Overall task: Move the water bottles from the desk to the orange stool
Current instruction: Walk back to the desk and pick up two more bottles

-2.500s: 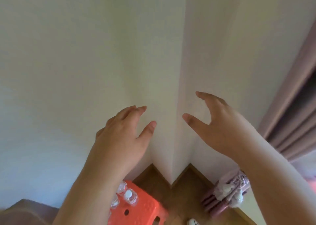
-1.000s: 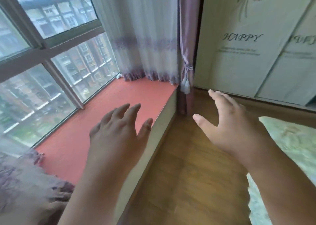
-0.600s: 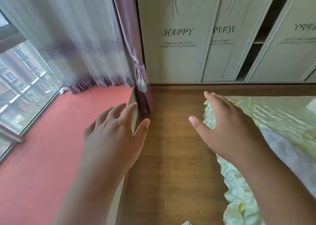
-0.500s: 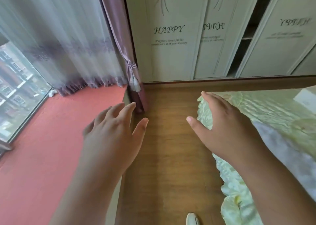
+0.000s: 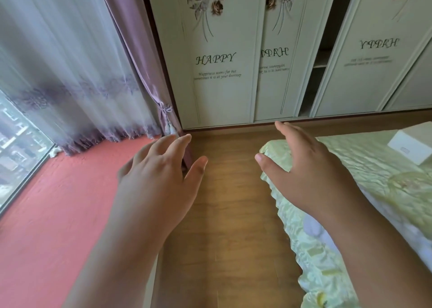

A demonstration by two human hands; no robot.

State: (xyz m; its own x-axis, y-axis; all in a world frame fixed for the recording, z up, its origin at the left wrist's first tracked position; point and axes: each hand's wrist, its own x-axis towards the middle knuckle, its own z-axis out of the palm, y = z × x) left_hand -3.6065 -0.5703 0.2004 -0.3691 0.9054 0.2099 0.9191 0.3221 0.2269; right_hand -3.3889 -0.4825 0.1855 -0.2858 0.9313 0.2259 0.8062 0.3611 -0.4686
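Since the earliest frame the view has swung right round: then it faced a bare wall corner with the orange stool and a few capped bottles on it at the bottom edge; now it faces a wardrobe, and between the last two frames the pan has only crept a little further the same way. The task's things are out of sight here; no water bottle, no desk and no stool shows, so how the bottles look cannot be told from this moment. Both hands have stayed raised and bare throughout; the left hand hovers with fingers spread and relaxed, holding nothing; the right hand is likewise spread, thumb out, holding nothing, and appears to hang above the near corner of the bed, though whether it touches the cover I cannot tell.

My reading is that this is the return leg, a turn away from the stool to fetch more bottles from the desk; the next move calls for finishing the turn until the desk comes into view, then reaching for a bottle.

Around the hands: a wooden floor between bed and red window ledge; a purple curtain tied beside the wardrobe; a white box lying on the bed.
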